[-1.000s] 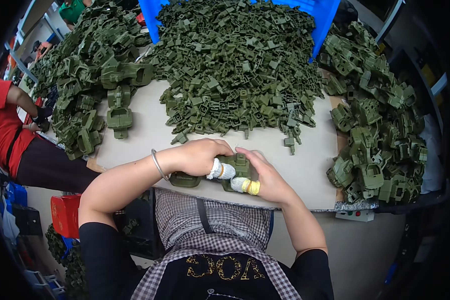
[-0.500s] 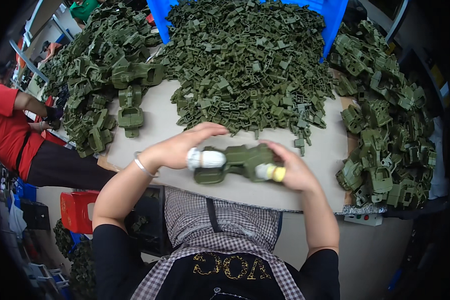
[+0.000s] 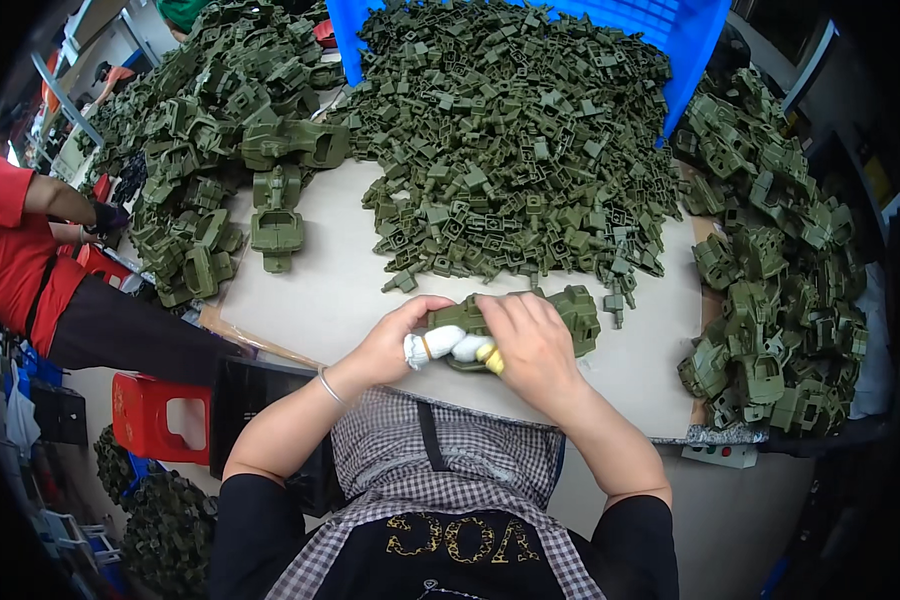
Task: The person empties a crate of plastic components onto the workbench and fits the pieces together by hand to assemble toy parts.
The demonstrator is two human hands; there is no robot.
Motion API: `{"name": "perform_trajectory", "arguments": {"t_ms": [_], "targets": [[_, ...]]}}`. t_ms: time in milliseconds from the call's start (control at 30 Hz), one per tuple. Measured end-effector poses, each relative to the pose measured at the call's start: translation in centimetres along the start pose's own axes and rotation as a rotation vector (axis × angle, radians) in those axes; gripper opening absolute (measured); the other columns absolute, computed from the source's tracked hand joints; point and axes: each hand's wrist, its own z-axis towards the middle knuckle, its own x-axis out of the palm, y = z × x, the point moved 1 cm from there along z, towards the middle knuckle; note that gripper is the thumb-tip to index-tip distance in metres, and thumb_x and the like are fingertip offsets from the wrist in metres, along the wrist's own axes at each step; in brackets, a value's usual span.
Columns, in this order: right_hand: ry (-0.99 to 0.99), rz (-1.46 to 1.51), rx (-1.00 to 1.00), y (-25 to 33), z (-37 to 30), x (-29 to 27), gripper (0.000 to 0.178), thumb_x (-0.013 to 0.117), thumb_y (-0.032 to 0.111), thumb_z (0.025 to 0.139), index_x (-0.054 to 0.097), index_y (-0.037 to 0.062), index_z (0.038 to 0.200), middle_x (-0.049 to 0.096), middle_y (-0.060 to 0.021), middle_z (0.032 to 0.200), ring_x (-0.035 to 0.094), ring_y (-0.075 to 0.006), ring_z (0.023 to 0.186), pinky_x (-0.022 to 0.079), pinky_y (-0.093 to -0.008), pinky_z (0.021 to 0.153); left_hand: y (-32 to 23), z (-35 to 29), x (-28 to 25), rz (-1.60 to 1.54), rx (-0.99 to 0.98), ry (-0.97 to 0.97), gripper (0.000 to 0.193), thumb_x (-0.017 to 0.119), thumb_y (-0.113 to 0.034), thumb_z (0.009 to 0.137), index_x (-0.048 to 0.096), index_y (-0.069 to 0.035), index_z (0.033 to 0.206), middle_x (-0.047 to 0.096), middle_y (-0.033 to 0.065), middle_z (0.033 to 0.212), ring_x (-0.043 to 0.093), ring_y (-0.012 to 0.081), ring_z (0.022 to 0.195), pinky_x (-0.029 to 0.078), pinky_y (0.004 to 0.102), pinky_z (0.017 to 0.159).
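Note:
Close to the table's front edge I hold a green plastic toy vehicle body point(image 3: 582, 318) in both hands. My left hand point(image 3: 395, 345) grips its left end, with a white wrapping on the thumb. Over its middle lies my right hand point(image 3: 535, 345), fingers curled across the top; its thumb has a white and yellow covering. The two thumbs meet at the near side. Whatever small piece may lie under the fingers is hidden. Just beyond my hands spreads a big heap of small green plastic parts point(image 3: 520, 170), with a few loose pieces at its near edge.
A blue bin point(image 3: 692, 70) stands tipped behind the heap. Larger green bodies are piled at left point(image 3: 210, 130) and right point(image 3: 760, 270). A person in a red shirt point(image 3: 15, 240) works at far left. A red stool point(image 3: 160, 415) stands below, beside a black crate point(image 3: 260, 420).
The toy body has shifted right and slightly away from me. My right hand has come over its top, and my left fingers have closed round its left end; the thumbs have come together.

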Motion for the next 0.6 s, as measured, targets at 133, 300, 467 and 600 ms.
{"name": "perform_trajectory", "arguments": {"t_ms": [133,300,467,600], "targets": [[0.033,0.061,0.035,0.2,-0.2,-0.2,0.041,0.055,0.007,0.073,0.053,-0.003,0.113,0.057,-0.0107,0.09,0.055,-0.0251,0.088,0.045,-0.035,0.079,0.2,-0.5,0.3,0.07,0.057,-0.037,0.048,0.068,-0.019,0.083,0.047,-0.001,0.122,0.058,0.0099,0.111,0.055,0.0173,0.103,0.044,0.0316,0.09],[0.1,-0.138,-0.032,-0.4,1.3,-1.3,0.041,0.054,0.006,0.074,0.053,-0.0051,0.113,0.058,-0.0126,0.093,0.054,-0.027,0.094,0.042,-0.0385,0.087,-0.4,-0.2,0.7,0.246,0.125,-0.017,0.049,0.071,-0.017,0.078,0.05,-0.002,0.12,0.059,0.0111,0.105,0.057,0.0203,0.101,0.044,0.031,0.09],[0.518,0.093,0.029,-2.1,3.1,-1.0,0.045,0.058,0.007,0.072,0.051,-0.0039,0.116,0.059,-0.0173,0.098,0.052,-0.0316,0.098,0.041,-0.0417,0.09,-0.7,0.0,0.4,0.331,0.164,-0.078,0.048,0.074,-0.015,0.074,0.053,-0.003,0.116,0.059,0.0127,0.1,0.057,0.0241,0.099,0.046,0.033,0.085],[0.518,0.115,0.016,-2.5,3.0,-1.2,0.041,0.055,0.006,0.072,0.051,-0.0045,0.112,0.059,-0.0194,0.099,0.053,-0.0334,0.098,0.042,-0.0406,0.086,-0.5,0.6,0.3,0.353,0.169,0.017,0.051,0.071,-0.018,0.079,0.048,-0.003,0.122,0.055,0.0113,0.11,0.054,0.0224,0.105,0.043,0.0322,0.09]]}}
